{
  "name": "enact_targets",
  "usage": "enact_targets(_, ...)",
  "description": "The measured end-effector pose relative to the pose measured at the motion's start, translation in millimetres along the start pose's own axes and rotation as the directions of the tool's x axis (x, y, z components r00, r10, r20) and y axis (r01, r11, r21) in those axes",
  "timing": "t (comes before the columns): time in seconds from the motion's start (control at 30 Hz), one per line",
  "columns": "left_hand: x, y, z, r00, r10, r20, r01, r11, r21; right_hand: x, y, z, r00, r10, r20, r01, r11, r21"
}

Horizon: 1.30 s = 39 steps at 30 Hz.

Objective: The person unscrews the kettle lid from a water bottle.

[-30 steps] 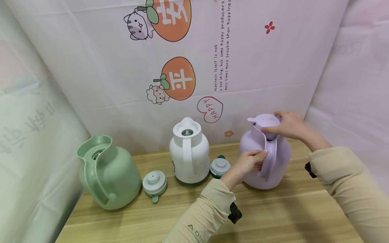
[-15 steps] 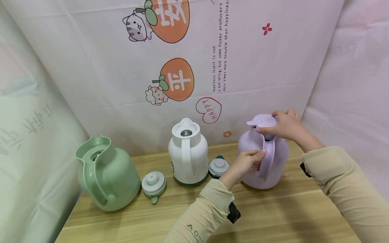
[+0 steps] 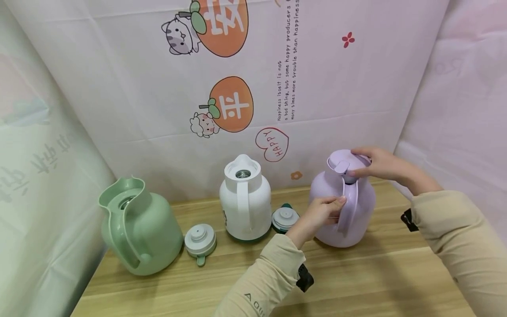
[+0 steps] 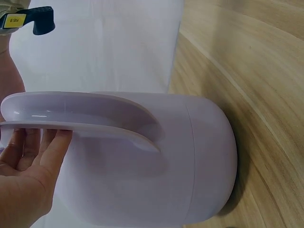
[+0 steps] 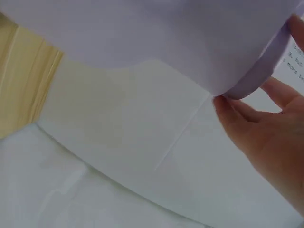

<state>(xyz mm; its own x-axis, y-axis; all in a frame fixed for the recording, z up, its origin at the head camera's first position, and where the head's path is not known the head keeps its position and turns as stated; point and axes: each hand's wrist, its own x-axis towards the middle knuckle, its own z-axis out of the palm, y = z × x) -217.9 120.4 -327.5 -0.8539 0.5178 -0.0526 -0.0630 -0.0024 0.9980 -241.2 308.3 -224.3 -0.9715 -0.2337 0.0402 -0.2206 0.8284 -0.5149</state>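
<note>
A purple thermos jug [image 3: 362,215] stands upright on the wooden table at the right. My left hand [image 3: 318,215] grips its handle [image 3: 349,209] from the left side; in the left wrist view, the fingers [image 4: 59,147] pass behind the handle's edge. Up at the mouth, my right hand [image 3: 382,166] holds the purple lid [image 3: 343,157] by its rim, thumb toward the front and fingers at the back. The lid sits in the jug's neck, its tab [image 3: 342,167] facing the handle. In the right wrist view, fingertips [image 5: 223,107] touch the rim.
Left of the purple jug are a white jug [image 3: 255,207] and a green jug [image 3: 158,233], both without lids. A lid [image 3: 200,240] with a green tab lies between them. Another lid [image 3: 285,219] is beside my left wrist. A printed cloth [image 3: 178,110] hangs behind.
My right hand has turned the purple lid, so its tab has swung from the left round to the handle. The lid sits lower in the neck. My left hand keeps its grip.
</note>
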Motion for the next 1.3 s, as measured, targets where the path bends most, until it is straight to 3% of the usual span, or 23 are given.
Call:
enact_targets(0.13,-0.7,0.3,0.7,1.000,0.002,-0.004,-0.002,1.000,-0.004,-0.2,-8,-2,0.997,0.071,0.033,-0.071,0.997,0.000)
enact_targets(0.27,-1.4,1.2,1.3,1.000,-0.010,-0.010,0.010,1.000,0.002,3.7,-22,3,0.986,0.166,-0.031,-0.169,0.975,-0.142)
enact_targets(0.37,-1.6,1.9,1.5,1.000,-0.016,-0.014,0.016,1.000,0.010,7.0,-29,8,0.982,0.167,-0.084,-0.182,0.956,-0.230)
enact_targets(0.5,-1.3,2.2,1.7,1.000,-0.014,-0.012,0.014,1.000,0.011,9.0,-32,13,0.986,0.125,-0.113,-0.150,0.956,-0.250)
enact_targets(0.67,-1.8,2.4,2.0,1.000,-0.017,-0.015,0.017,1.000,0.003,9.0,-29,11,0.989,0.095,-0.115,-0.120,0.966,-0.231)
enact_targets(0.93,-2.3,1.3,1.5,1.000,-0.007,-0.011,0.007,1.000,0.020,9.3,-20,5,0.995,0.081,-0.056,-0.089,0.983,-0.162)
enact_targets(1.13,-2.2,1.5,1.2,1.000,0.000,-0.011,0.000,1.000,0.020,4.5,-16,2,0.993,0.114,-0.027,-0.117,0.987,-0.112)
enact_targets(1.3,-2.0,0.6,0.9,1.000,0.005,-0.009,-0.005,1.000,0.018,3.0,-11,-1,0.997,0.080,0.010,-0.079,0.994,-0.078)
